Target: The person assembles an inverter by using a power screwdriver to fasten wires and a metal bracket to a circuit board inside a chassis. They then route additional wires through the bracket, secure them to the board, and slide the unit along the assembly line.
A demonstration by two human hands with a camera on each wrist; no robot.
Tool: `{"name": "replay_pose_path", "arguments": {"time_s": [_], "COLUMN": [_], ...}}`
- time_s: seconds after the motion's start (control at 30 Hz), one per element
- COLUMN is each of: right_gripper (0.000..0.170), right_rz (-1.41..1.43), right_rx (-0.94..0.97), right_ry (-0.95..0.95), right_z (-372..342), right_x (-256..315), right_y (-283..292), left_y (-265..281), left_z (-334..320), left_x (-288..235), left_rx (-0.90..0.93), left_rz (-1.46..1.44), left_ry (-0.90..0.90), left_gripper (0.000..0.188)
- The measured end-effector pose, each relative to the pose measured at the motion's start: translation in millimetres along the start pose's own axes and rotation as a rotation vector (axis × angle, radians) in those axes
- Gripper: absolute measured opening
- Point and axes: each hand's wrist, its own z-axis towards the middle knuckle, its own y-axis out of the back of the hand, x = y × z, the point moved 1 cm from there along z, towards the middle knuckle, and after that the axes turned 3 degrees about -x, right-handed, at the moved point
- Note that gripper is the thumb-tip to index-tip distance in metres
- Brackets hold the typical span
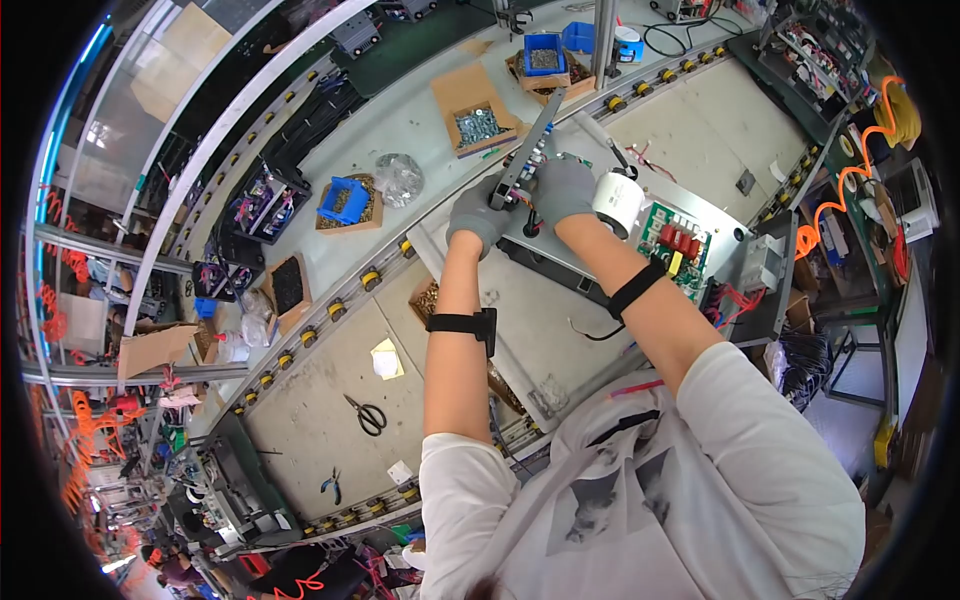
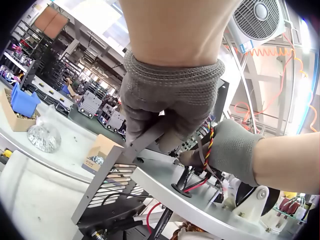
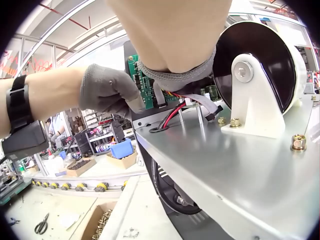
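Note:
Both hands wear grey gloves. My left hand (image 1: 480,212) grips the edge of an upright black metal panel (image 1: 530,140) at one end of a metal chassis (image 3: 240,160). In the right wrist view, its thumb lies beside a green circuit board (image 3: 145,82) on that panel. My right hand (image 1: 566,187) reaches in at the panel's inner side, among twisted coloured wires (image 2: 209,150) and a grey ribbon cable (image 3: 200,101). Its fingertips are hidden in the right wrist view, and I cannot tell whether they pinch a wire. A large white cylinder (image 1: 618,203) stands on the chassis beside it.
Another circuit board (image 1: 675,250) with red parts sits further right on the chassis. Beyond the hands are a carton of screws (image 1: 478,125) and a blue bin (image 1: 345,200). Scissors (image 1: 367,415) and pliers (image 1: 332,487) lie on the left. Yellow rollers (image 1: 370,278) line the bench edge.

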Motion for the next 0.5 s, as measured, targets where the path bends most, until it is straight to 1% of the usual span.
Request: {"name": "replay_pose_path", "arguments": {"time_s": [0.07,0.17,0.27,0.4,0.5], "right_gripper": [0.023,0.021,0.02,0.02,0.021], "right_rz": [-0.042,-0.091,-0.077,-0.068,-0.06], "right_rx": [-0.049,-0.062,-0.082,-0.084,-0.093], "right_ry": [0.071,0.089,0.102,0.073,0.074], "right_z": [1.9,2.1,2.0,1.3,0.6], "right_x": [-0.7,-1.4,-1.3,-1.3,0.5], "right_y": [-9.3,-15.8,-18.1,-20.5,-13.8], "left_y": [-0.9,-1.4,-0.9,-0.8,2.6], "left_z": [0.0,-1.3,-1.5,-2.7,-4.6], "left_x": [2.3,2.9,3.0,1.9,-2.1], "left_rx": [0.008,-0.006,0.005,0.0,-0.001], "left_rz": [-0.077,-0.114,-0.102,-0.123,-0.127], "left_ry": [0.005,-0.003,0.006,-0.001,0.001], "left_gripper": [0.052,0.052,0.054,0.056,0.055]}}
